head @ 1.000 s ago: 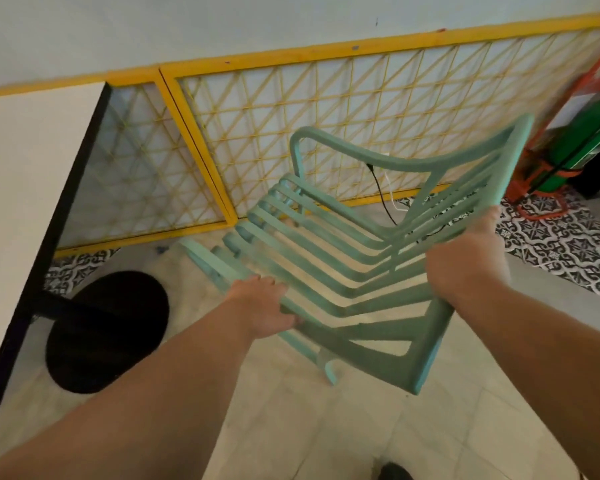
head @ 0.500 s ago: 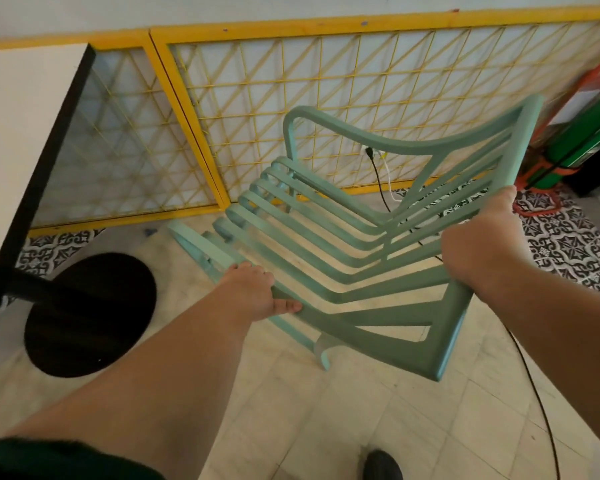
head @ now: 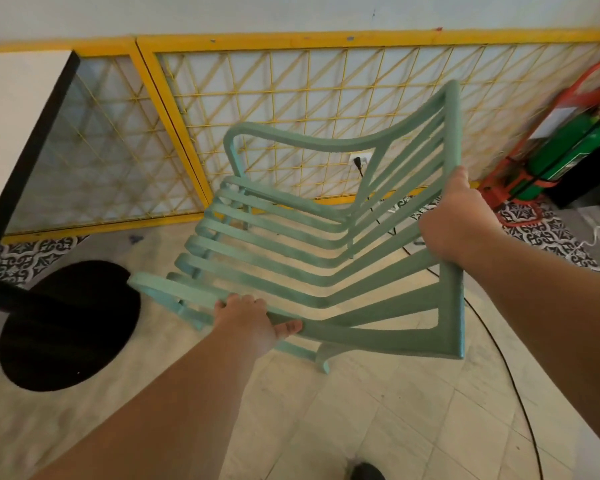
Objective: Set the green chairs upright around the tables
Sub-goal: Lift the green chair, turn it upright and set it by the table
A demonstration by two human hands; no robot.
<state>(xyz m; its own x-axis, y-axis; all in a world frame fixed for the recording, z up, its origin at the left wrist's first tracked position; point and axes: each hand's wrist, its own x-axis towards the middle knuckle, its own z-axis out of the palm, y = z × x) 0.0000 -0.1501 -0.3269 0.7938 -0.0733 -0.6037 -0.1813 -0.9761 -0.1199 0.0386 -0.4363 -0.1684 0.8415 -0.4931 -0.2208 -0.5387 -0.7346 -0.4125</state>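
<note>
The pale green slatted plastic chair (head: pixel 378 341) is still carried tilted beside the white-topped, black-edged table (head: pixel 21 188), but its backrest rail, slanted half a second ago, now stands almost straight up and down past the right hand's knuckles. The left hand (head: pixel 250 323) keeps its fingers curled over the near seat rail, thumb lying along it. The right hand (head: pixel 454 220) stays clamped round the backrest's side rail.

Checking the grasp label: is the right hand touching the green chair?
Touching. The head view shows the right hand curled round the backrest's side rail of the green chair.
</note>
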